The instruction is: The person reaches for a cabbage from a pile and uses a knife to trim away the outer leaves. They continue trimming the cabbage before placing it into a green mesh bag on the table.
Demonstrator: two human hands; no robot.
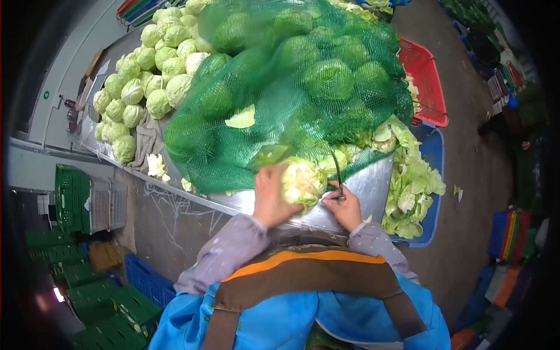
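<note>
My left hand point(271, 197) grips a pale cabbage point(304, 179) from its left side, thumb low against it, at the near edge of the metal table point(370, 185). Just right of the cabbage, my right hand point(344, 209) is closed around a knife point(338, 170), its thin dark blade pointing away from me. Beyond both hands lies a large green mesh bag point(262, 122) with several cabbages inside. A loose leaf point(241, 117) rests on the mesh. Part of the knife's handle is hidden by my fingers.
Trimmed cabbages point(157, 64) are piled at the table's far left, near a grey cloth point(149, 143). Right of the table stand a blue crate point(430, 204) heaped with leaves and a red crate point(429, 76). Green crates point(87, 291) are stacked at lower left.
</note>
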